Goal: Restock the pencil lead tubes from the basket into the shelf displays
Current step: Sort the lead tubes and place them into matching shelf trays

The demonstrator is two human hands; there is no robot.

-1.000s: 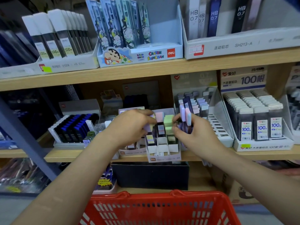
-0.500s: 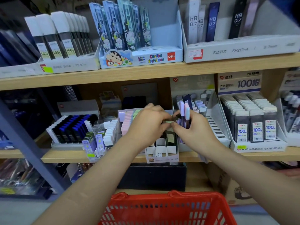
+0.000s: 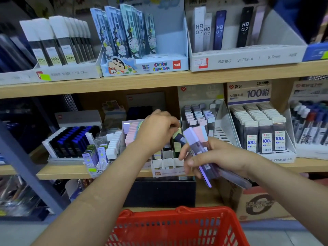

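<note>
Your right hand (image 3: 219, 158) grips a fanned bundle of pastel-capped lead tubes (image 3: 197, 139), tilted, just in front of the middle shelf (image 3: 124, 172). Your left hand (image 3: 156, 129) reaches into the white display box (image 3: 166, 168) beside it, fingers curled round a green-capped tube (image 3: 177, 138) standing there. The red basket (image 3: 177, 226) sits below your arms.

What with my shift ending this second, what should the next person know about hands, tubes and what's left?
Left hand pinches a green-capped tube over the display box, not yet seated.
Right hand grips a bundle of tubes, purple, pink and blue caps.
Done: back slots filled; front slots look empty.
Left: seat this tube, then the bundle. Basket contents hidden.
</note>
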